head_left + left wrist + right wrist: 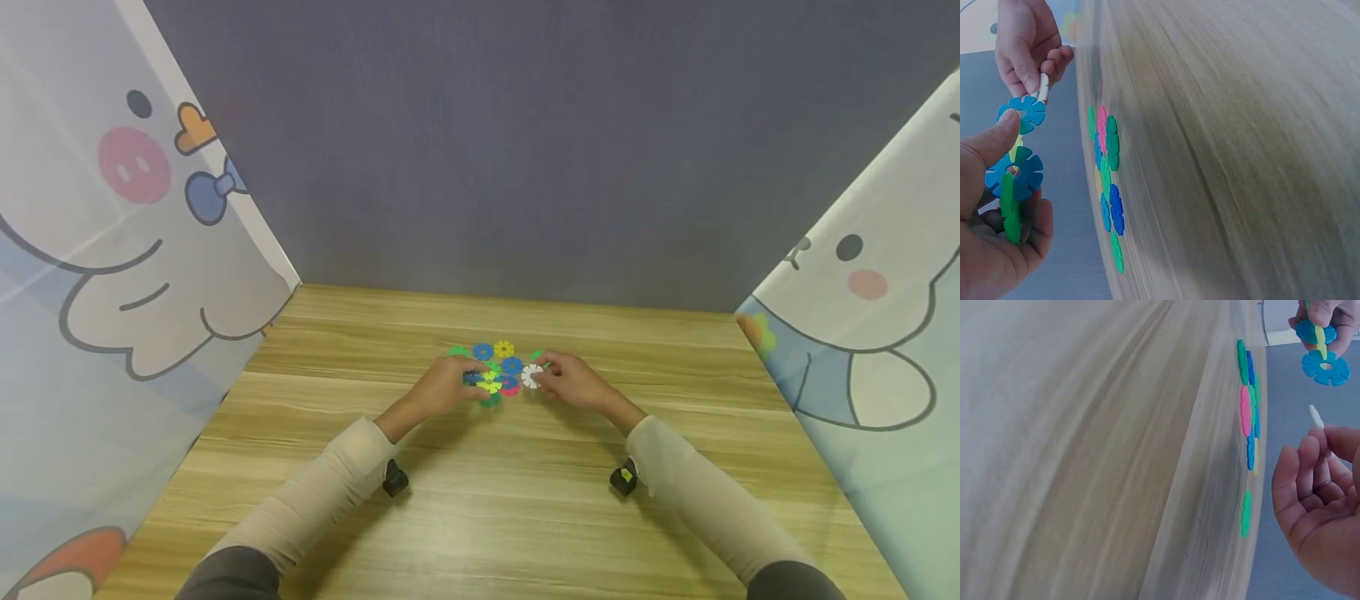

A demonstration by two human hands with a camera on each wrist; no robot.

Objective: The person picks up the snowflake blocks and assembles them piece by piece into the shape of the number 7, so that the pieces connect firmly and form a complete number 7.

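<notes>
My left hand (pixel 441 387) grips a chain of slotted flower-shaped plastic discs raised over the table. In the left wrist view, its thumb presses on a blue disc (pixel 1033 114). A yellow disc (pixel 1017 147) joins this to a second blue disc (pixel 1032 182), into which a green disc (pixel 1011 215) is slotted. Between thumb and fingertips, my right hand (pixel 577 383) pinches a white flower disc (pixel 530 377), seen edge-on in the right wrist view. A small gap parts the white disc from the chain there.
Loose discs lie flat below and behind the hands, including a yellow one (pixel 504 349), a pink one (pixel 1245 411) and several green and blue ones. A grey panel (pixel 487 150) rises behind the wooden table (pixel 510 517); cartoon-printed sheets (pixel 60 208) flank it.
</notes>
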